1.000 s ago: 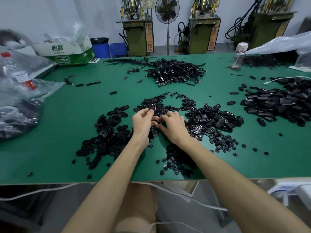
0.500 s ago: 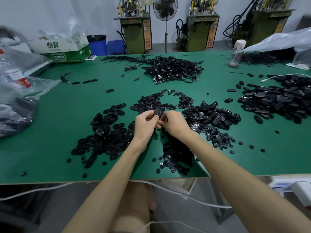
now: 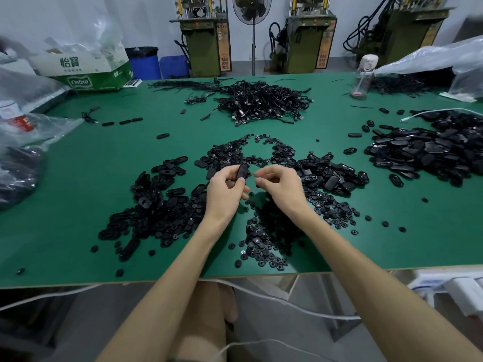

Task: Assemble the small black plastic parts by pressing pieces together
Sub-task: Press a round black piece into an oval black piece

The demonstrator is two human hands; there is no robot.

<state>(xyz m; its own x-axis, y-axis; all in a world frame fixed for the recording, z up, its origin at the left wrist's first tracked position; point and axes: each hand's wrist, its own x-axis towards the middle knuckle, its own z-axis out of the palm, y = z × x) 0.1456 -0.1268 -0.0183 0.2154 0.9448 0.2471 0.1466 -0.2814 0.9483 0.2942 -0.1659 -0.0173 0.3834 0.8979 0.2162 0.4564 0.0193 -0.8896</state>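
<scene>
One view only: head-worn, wide-angle. Faces forward and down over the green surface (image 3: 86,199) from its near edge, which bows slightly. Close range: left hand (image 3: 226,190) and right hand (image 3: 282,186) sit mid-frame, forearms (image 3: 167,296) entering from below. Machines (image 3: 206,45) far off at top.

The oval piece (image 3: 242,172) in the left hand (image 3: 224,190) is showing smooth, slightly glossy black plastic. Beneath that hand, the tabletop (image 3: 78,205) is presenting a matt green surface.
</scene>
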